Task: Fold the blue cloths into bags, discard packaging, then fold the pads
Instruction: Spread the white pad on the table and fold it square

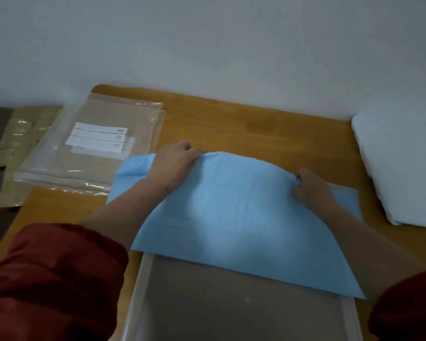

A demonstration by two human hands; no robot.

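— Whereabouts of the blue cloth (244,212)?

— Spread across the worktop (231,124), humped up along the far edge, near edge draped over a flat translucent container (231,313) closest to the body.

— And the hands?

— Left hand (175,166) on the far edge, fingers (193,153) curled and bunching the fabric. Right hand (314,191) further along the same edge, fingers (299,184) pinching a small fold of it.

— Best way to carry the fold through?

— Keep both grips level and draw the far edge toward the near one. Match the corners before letting go, then smooth from the middle outward. Mind the corner poking out beyond the left hand: likely to skew the fold if left slack.

— Containers?

— Under the near edge, that translucent one: bag or shallow tray, hard to tell from this angle, with nothing seen inside. Back left, a stack of clear zip bags (91,148), lying flat, white labels on top, tan showing through. Further left, tan packaging (22,143) off the worktop's edge. Far right, folded white pads (401,163), well apart from the cloth.
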